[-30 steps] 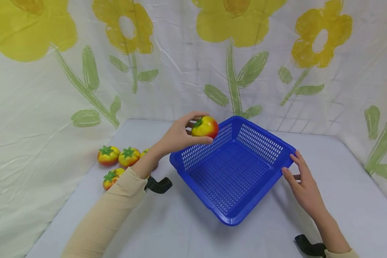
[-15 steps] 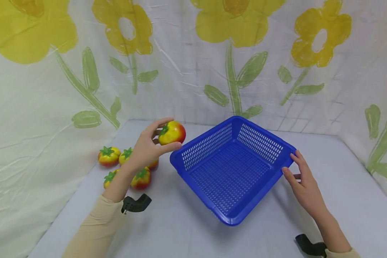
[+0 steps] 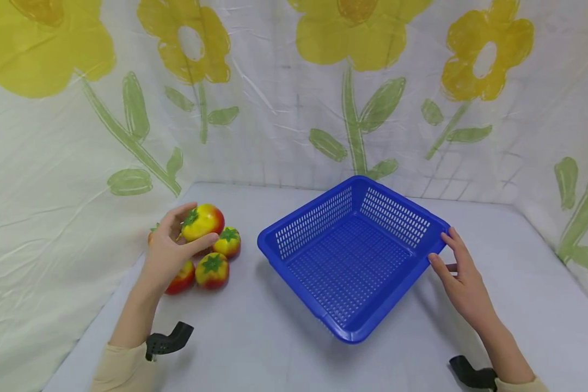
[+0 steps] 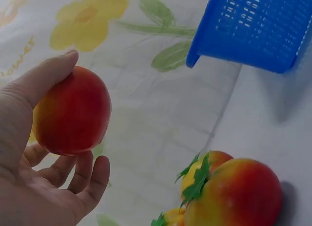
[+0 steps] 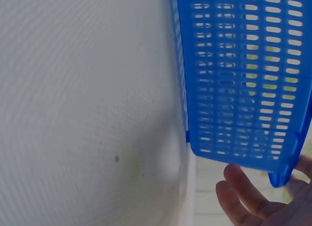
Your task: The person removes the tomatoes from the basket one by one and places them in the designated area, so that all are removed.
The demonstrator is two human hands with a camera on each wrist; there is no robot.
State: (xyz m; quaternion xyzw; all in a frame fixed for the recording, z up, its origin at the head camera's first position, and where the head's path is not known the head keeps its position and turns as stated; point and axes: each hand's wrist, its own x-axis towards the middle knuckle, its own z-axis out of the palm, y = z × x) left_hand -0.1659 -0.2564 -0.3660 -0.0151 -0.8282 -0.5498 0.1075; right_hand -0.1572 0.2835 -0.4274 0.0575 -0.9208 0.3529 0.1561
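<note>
My left hand [image 3: 169,239] holds a red-and-yellow tomato [image 3: 206,222] with a green leafy top between thumb and fingers. Several more such tomatoes, one of them a tomato [image 3: 213,270] at the front, lie on the table below and around that hand, some partly hidden by it. In the left wrist view the held tomato [image 4: 75,111] shows its red underside, with the thumb over it. A blue perforated basket [image 3: 318,313] stands in the middle, with nothing inside. My right hand [image 3: 465,288] grips its right corner, thumb and a finger at the rim.
A white-covered table [image 3: 255,348] bears everything. Behind it hangs a white curtain [image 3: 274,109] painted with yellow flowers. Each wrist wears a black camera mount, the left mount [image 3: 169,342] close to the front tomatoes.
My left hand has moved left and down with the tomato, from over the basket's edge to above the other tomatoes. The right hand and basket have stayed put.
</note>
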